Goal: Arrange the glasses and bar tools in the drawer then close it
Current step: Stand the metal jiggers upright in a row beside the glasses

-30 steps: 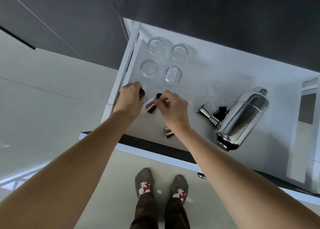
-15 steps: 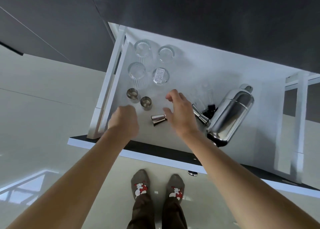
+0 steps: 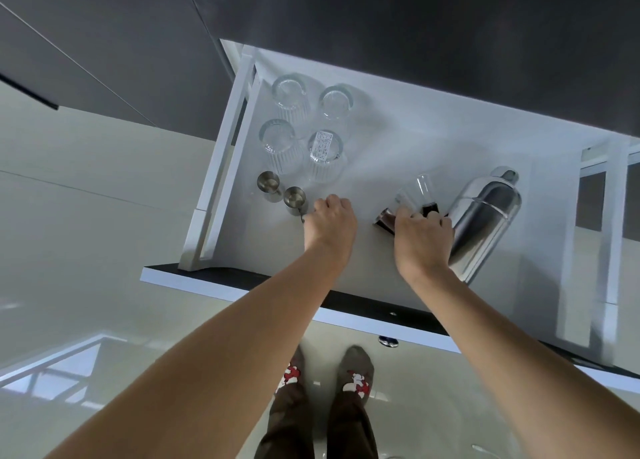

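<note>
Hands point(image 3: 330, 228) shifted right (label point(image 3: 323, 145) unreadable)

A white printed label sits on one glass point(image 3: 325, 152), its text too small to read.

We look down into an open white drawer point(image 3: 398, 139) with a flat, pale bottom and a dark front edge. At its back left corner stand four clear ribbed glasses point(image 3: 304, 129) in a two-by-two block, close together; the near right one carries a white printed label. Just in front of them two small steel jigger cups point(image 3: 282, 190) stand upright, side by side. Toward the right lies a polished steel cocktail shaker point(image 3: 485, 212) on its side, cap pointing to the back. Beside it, left, sit a clear glass piece point(image 3: 420, 186), a dark-topped item and a steel jigger point(image 3: 384, 217), partly hidden.
</note>
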A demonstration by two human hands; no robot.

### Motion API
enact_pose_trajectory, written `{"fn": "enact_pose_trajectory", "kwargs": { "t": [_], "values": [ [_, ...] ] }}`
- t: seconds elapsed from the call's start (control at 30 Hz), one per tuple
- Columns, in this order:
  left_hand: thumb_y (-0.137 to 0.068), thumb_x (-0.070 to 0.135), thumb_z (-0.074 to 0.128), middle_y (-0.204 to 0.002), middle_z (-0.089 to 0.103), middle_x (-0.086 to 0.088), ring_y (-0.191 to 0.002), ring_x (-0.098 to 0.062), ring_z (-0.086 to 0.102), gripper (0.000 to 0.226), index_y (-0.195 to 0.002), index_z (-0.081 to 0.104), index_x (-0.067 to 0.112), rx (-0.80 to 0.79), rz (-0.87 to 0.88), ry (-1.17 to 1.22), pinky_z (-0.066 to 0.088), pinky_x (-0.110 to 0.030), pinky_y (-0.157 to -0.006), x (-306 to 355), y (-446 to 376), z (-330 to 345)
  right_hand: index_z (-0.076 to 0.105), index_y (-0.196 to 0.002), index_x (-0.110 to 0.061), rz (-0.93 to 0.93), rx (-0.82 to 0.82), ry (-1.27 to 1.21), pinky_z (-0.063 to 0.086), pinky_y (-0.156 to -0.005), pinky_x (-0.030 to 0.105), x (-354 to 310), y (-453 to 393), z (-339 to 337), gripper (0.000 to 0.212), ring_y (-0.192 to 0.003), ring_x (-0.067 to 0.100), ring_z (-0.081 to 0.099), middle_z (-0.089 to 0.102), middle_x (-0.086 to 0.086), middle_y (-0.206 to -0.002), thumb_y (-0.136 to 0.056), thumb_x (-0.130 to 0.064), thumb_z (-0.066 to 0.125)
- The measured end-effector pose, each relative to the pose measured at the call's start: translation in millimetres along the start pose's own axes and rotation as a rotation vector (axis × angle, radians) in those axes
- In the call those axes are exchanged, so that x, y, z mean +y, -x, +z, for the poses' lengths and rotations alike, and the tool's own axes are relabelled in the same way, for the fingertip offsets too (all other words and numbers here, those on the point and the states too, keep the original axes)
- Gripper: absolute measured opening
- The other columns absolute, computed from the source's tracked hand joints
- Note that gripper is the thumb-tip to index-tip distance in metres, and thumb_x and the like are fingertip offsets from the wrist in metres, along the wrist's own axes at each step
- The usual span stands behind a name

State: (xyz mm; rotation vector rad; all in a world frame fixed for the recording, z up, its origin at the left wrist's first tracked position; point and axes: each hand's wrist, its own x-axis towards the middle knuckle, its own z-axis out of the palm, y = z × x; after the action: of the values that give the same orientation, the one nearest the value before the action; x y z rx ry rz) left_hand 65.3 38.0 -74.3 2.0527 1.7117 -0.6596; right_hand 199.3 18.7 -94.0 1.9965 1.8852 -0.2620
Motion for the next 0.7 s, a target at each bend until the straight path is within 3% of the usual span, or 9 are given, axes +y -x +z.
{"fn": "enact_pose_trajectory", "kwargs": {
  "t": [0.1,0.2,0.3,0.37,0.53,0.7],
  "values": [
    [-0.081,-0.006,0.063,-0.121,0.050,-0.017,-0.106,-0.032,0.060,0.046,-0.125,0.049,-0.001,-0.046,0.083,0.027,0.051,-0.034,-0.073,-6.3,1.6,1.6,0.052,-0.111,-0.008,-0.033,-0.036,-0.072,0.041,-0.086,0.040,-1.0,2.9,1.3,0.029,-0.101,0.036,0.057,0.068,0.016,-0.104,-0.083,-0.002,0.054],
    [-0.086,0.000,0.061,-0.117,0.054,-0.016,-0.103,-0.034,0.062,0.036,-0.121,0.052,0.002,-0.071,0.117,0.171,0.052,-0.038,-0.079,-22.1,16.8,2.2,0.053,-0.112,-0.008,-0.082,-0.058,-0.326,0.044,-0.078,0.039,-0.3,9.3,-3.2,0.026,-0.098,0.038,0.057,0.058,0.018,-0.108,-0.087,-0.014,0.058],
    [-0.085,0.013,0.068,-0.107,0.063,-0.013,-0.093,-0.028,0.063,0.028,-0.110,0.057,0.006,-0.036,0.026,0.421,0.050,-0.033,-0.076,-55.6,33.1,0.0,0.060,-0.109,-0.006,-0.228,-0.038,-0.550,0.047,-0.074,0.036,-9.5,18.0,-9.5,0.026,-0.087,0.036,0.060,0.054,0.017,-0.105,-0.084,-0.011,0.063],
    [-0.082,0.017,0.073,-0.102,0.067,-0.011,-0.086,-0.021,0.062,0.026,-0.103,0.062,0.007,0.011,-0.070,0.527,0.050,-0.028,-0.074,-81.1,41.8,-2.3,0.061,-0.106,-0.005,-0.338,-0.037,-0.605,0.053,-0.076,0.042,-23.0,21.2,-10.8,0.025,-0.081,0.036,0.063,0.055,0.017,-0.103,-0.082,-0.010,0.065],
    [-0.079,0.023,0.076,-0.100,0.070,-0.011,-0.090,-0.025,0.065,0.033,-0.105,0.067,0.006,0.168,-0.209,0.541,0.049,-0.027,-0.072,-116.4,43.2,-5.9,0.058,-0.101,-0.001,-0.516,-0.007,-0.667,0.053,-0.069,0.048,-68.8,23.1,-15.9,0.022,-0.074,0.036,0.061,0.055,0.017,-0.096,-0.079,-0.001,0.063],
    [-0.083,0.027,0.071,-0.099,0.070,-0.010,-0.083,-0.021,0.062,0.030,-0.106,0.065,0.008,0.174,-0.238,0.491,0.045,-0.025,-0.067,-120.1,33.6,-0.6,0.057,-0.108,0.001,-0.536,0.042,-0.657,0.052,-0.067,0.042,-99.4,16.9,-19.0,0.030,-0.080,0.038,0.059,0.057,0.019,-0.099,-0.079,0.004,0.061]
  ]
}}
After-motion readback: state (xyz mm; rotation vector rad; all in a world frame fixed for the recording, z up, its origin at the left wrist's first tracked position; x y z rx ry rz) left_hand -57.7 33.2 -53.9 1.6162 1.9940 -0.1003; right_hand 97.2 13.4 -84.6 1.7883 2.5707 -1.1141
